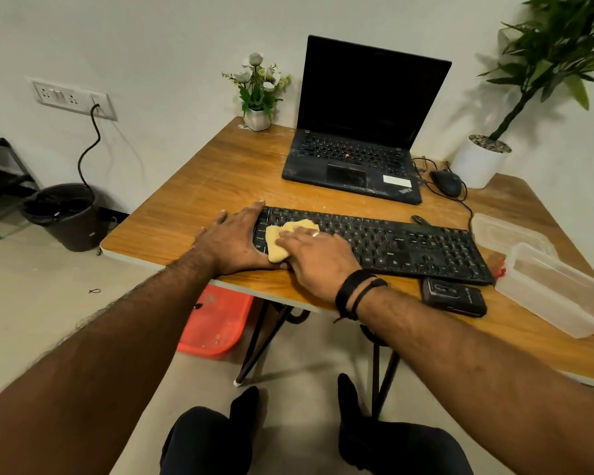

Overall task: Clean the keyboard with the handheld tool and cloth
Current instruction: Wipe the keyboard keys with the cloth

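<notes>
Wooden desk [220, 173]: left hand [235, 240], fingers flat, steadies black keyboard [391, 241]; right hand [318, 257] presses yellow cloth [282, 240] at nine o'clock.

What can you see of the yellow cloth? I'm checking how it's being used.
The yellow cloth is a soft, crumpled pad lying on the left end of the black keyboard. The right hand presses on it with flat fingers, covering its right part. The left hand, holding the keyboard's end, borders it.
</notes>
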